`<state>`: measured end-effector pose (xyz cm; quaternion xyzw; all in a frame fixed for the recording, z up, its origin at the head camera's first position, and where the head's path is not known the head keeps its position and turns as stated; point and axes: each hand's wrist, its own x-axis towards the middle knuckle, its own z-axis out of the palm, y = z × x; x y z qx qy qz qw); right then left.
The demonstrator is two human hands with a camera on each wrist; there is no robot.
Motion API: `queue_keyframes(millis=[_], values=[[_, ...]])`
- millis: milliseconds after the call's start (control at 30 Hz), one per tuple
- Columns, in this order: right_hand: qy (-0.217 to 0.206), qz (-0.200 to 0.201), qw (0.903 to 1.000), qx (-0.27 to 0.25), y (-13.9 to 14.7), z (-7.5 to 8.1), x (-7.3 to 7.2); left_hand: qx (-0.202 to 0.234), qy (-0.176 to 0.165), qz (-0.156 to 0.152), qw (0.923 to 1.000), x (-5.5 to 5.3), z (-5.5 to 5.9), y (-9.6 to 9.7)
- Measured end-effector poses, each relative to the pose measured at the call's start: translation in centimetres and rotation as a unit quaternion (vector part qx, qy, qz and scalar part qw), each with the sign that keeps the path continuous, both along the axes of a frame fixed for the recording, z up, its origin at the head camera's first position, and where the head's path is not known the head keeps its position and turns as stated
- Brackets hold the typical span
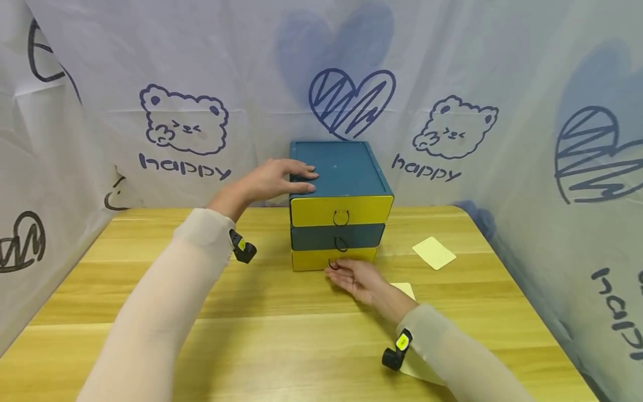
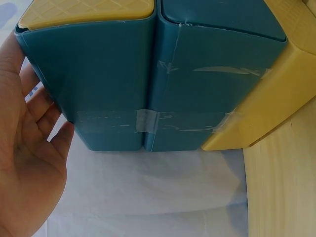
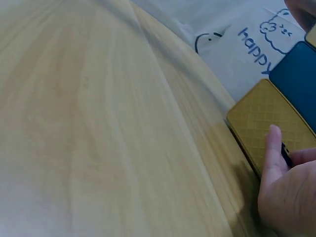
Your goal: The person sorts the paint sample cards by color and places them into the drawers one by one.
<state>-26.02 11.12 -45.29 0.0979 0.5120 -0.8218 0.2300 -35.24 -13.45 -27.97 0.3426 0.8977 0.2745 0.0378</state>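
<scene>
A small drawer unit [image 1: 334, 167] with a blue-green top stands on the table. Its three drawers are stacked: a yellow top drawer [image 1: 321, 212], a blue-green middle drawer [image 1: 311, 237] and a yellow bottom drawer [image 1: 307, 261], each with a dark loop handle. My left hand [image 1: 273, 180] rests on the unit's top at its left edge, fingers extended. In the left wrist view that hand [image 2: 29, 163] lies along the unit's edge. My right hand [image 1: 359, 281] pinches the bottom drawer's loop handle [image 3: 286, 155] between fingers and thumb. All three drawers look closed.
A yellow paper square [image 1: 434, 253] lies right of the unit. Another yellow sheet [image 1: 403, 289] lies partly behind my right wrist, and a third [image 1: 422, 368] under the right forearm. A printed cloth [image 1: 251, 72] hangs behind the wooden table [image 1: 251, 346]. Clear tape [image 2: 182, 121] crosses the unit's side.
</scene>
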Motion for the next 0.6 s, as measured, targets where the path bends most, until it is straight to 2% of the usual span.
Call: queue_keyframes(millis=[267,433,600], values=[[0.023,-0.007,0.9985,0.05,0.1,0.0,1.0,-0.003,0.004,0.0,1.0,0.2,0.3,0.3],[0.02,0.015,0.9971,0.071,0.4,0.0,2.2,-0.006,0.0,-0.001,1.0,0.2,0.4,0.5],[0.018,0.039,0.9967,0.068,0.7,0.2,3.9,-0.006,-0.008,0.005,0.9999,0.1,0.4,0.2]])
